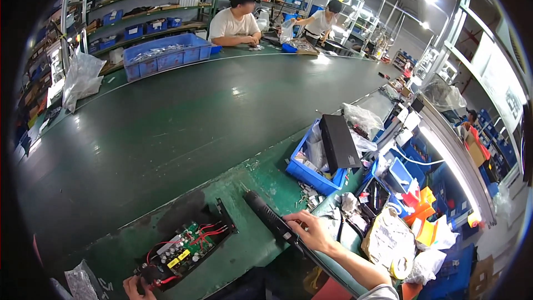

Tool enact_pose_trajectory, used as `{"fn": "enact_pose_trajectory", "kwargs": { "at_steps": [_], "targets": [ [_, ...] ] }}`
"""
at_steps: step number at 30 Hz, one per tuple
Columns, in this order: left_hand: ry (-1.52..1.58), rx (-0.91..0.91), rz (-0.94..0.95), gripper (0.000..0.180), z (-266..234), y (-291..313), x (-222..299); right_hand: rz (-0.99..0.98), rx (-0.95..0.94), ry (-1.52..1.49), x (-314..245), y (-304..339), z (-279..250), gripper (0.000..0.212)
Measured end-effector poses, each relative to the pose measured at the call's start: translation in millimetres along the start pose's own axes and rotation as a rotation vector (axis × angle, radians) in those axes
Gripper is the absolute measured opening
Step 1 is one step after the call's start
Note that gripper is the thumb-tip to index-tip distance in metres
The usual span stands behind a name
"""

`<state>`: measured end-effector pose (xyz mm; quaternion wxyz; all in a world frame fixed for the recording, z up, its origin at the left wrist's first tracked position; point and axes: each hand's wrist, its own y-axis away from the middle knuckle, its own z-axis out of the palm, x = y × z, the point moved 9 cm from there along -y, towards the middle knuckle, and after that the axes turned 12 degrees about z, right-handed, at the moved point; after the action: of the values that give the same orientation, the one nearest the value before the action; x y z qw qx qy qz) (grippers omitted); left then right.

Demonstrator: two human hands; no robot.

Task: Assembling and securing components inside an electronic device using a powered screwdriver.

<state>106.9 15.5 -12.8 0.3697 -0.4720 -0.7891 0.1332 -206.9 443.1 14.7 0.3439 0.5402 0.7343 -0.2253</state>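
Observation:
At the lower left of the bench, a black metal housing [226,216] lies with its inside showing. It holds a green circuit board [195,240] with yellow and silver parts and red wires. My left hand [137,289] is closed at the near end of this housing, by a dark part and red wires; the lower edge cuts the hand off. To the right, my right hand [312,232] is wrapped on the rear of a long black electric screwdriver [265,211]. Its thin metal tip points away to the upper left, apart from the housing.
A blue bin [313,176] with bags and a black box [338,143] stands beyond my right hand. Small scraps, a tape roll [400,268] and orange bins [422,211] crowd the right. A green conveyor belt [183,116] crosses ahead; two people work across it.

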Motion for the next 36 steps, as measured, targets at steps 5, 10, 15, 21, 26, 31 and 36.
{"fn": "enact_pose_trajectory", "kwargs": {
  "at_steps": [5,10,15,21,26,31,36],
  "targets": [
    [-0.005,0.027,0.026,0.016,-1,3,-3,-0.03,-0.086,-0.012,-25,13,18,0.02],
    [0.029,0.128,-0.063,0.02,-16,3,1,-0.085,-0.02,0.005,-56,36,23,0.019],
    [0.099,0.136,0.09,0.023,-57,-23,77,-0.205,-0.049,-0.098,-94,65,58,0.018],
    [0.581,-0.286,0.145,0.016,-4,-29,155,-0.47,-0.097,-0.37,-155,100,104,0.021],
    [0.74,-0.369,0.113,0.013,12,-19,160,-0.479,-0.102,-0.431,-163,107,113,0.022],
    [0.789,-0.405,0.022,0.011,22,-14,161,-0.508,-0.105,-0.43,-161,108,117,0.023],
    [0.787,-0.436,-0.011,0.011,29,-16,163,-0.52,-0.102,-0.422,-160,105,118,0.024]
  ]
}}
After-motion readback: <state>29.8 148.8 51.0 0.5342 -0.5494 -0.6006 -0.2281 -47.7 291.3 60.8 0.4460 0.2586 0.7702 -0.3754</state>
